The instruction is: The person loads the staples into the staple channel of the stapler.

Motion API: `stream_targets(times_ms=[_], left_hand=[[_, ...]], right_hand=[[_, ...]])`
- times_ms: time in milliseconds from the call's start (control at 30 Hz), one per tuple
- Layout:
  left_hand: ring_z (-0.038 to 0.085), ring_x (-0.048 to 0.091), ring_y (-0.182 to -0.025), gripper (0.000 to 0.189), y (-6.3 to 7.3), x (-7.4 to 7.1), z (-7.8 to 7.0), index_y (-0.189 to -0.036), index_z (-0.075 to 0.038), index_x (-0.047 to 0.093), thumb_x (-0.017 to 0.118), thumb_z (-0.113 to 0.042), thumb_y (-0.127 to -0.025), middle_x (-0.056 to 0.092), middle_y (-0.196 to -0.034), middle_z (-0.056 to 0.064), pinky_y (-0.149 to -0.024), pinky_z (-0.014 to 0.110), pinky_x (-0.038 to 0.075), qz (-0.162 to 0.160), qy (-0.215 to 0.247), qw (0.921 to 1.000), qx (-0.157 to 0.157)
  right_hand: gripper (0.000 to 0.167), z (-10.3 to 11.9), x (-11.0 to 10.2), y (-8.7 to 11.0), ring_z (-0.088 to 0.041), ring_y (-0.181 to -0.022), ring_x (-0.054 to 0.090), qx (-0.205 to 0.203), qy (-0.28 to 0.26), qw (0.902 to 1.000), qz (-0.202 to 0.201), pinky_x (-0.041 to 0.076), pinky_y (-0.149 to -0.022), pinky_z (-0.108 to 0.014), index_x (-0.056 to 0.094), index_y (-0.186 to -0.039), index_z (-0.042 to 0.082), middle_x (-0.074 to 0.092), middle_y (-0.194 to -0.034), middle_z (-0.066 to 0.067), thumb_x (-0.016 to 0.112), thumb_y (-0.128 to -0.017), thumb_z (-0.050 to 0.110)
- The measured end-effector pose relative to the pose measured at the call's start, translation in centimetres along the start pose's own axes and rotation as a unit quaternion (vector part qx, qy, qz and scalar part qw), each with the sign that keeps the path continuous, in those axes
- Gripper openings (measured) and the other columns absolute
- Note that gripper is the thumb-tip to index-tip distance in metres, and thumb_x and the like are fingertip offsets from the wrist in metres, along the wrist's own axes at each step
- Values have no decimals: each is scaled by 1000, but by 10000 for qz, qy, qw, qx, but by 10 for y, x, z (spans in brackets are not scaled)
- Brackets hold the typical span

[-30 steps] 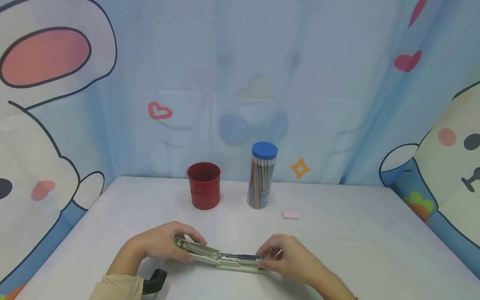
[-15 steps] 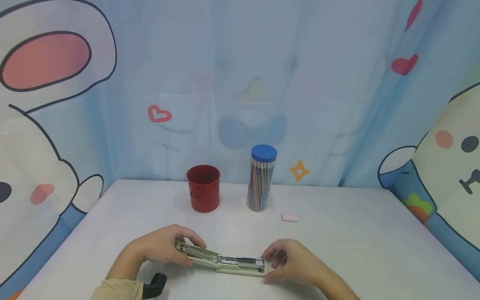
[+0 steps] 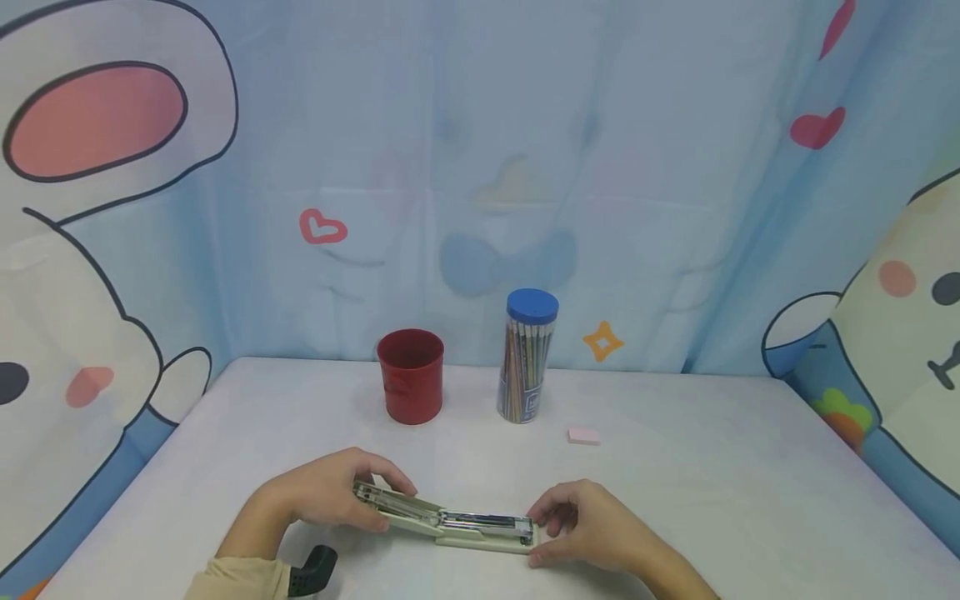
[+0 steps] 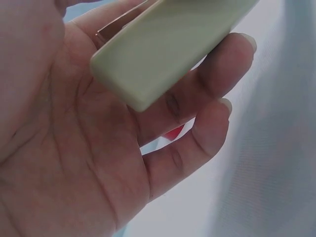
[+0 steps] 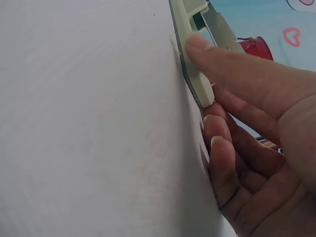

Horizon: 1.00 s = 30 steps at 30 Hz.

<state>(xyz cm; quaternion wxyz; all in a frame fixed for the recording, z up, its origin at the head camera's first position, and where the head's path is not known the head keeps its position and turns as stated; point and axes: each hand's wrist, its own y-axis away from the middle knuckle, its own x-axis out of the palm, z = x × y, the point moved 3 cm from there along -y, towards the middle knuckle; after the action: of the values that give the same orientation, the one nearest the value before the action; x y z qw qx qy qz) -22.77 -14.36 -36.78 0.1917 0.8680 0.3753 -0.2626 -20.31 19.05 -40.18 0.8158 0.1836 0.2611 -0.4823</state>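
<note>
A pale green stapler (image 3: 483, 543) lies on the table, folded wide open, its metal staple channel showing on the base. My left hand (image 3: 330, 492) grips its raised upper arm, thumb in front and fingers behind. In the left wrist view the smooth outer cover (image 4: 158, 49) of that arm rests across the fingers of the left hand (image 4: 98, 138). At the base's right end, my right hand (image 3: 581, 521) pinches the stapler between thumb and fingers. The right wrist view has the thumb of the right hand (image 5: 261, 98) against the base's side (image 5: 195, 74).
A red cup (image 3: 411, 379) stands behind the stapler. To its right is a clear tube of pencils (image 3: 525, 367) with a blue lid. A small pink block (image 3: 583, 436) lies farther right on the white table (image 3: 712, 467). A patterned curtain (image 3: 637, 208) hangs behind.
My right hand has shifted slightly right, off the staple channel, to the end of the base, uncovering the channel's end. The left hand keeps its grip on the upper arm.
</note>
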Motion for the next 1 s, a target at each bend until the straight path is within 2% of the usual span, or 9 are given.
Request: stream_targets(times_ms=[433,567,767,900,1000], left_hand=[[22,53,-96,40,1,-1,-3,-111,-34,75,84,-15,-77,67,-106,-12,-76,39,45,-37,-126,9999,30],[21,54,-99,39,1,-2,-5,-112,-33,75,84,-17,-77,67,-107,-14,-80,40,44,-58,-182,9998,59],[18,57,-105,43,1,-2,-9,-120,-25,73,83,-19,-78,68,-108,-13,-88,42,44,-153,-124,9996,183],[17,60,-99,46,-1,-3,-14,-124,-22,71,83,-21,-80,69,-106,-11,-86,38,47,-345,-21,9988,344],[16,63,-95,46,-3,-2,-16,-125,-24,70,83,-22,-81,70,-105,-10,-83,33,49,-482,78,9973,549]], right_hand=[[30,-4,-2,-1,-16,-70,60,248,-205,9989,-340,49,-61,-25,77,-85,12,66,-74,3,96,-63,21],[31,-4,-2,-1,-17,-71,60,360,-252,9984,-359,49,-61,-24,77,-85,12,66,-74,3,97,-63,22],[31,-4,-1,0,-16,-71,59,323,-242,9986,-338,48,-61,-24,77,-85,12,65,-74,2,96,-64,22],[30,-4,-1,0,-16,-70,59,255,-247,9988,-329,48,-61,-24,77,-85,12,65,-74,2,96,-64,22],[30,-4,0,0,-16,-70,59,250,-263,9988,-323,48,-61,-24,77,-85,11,65,-74,2,96,-64,21]])
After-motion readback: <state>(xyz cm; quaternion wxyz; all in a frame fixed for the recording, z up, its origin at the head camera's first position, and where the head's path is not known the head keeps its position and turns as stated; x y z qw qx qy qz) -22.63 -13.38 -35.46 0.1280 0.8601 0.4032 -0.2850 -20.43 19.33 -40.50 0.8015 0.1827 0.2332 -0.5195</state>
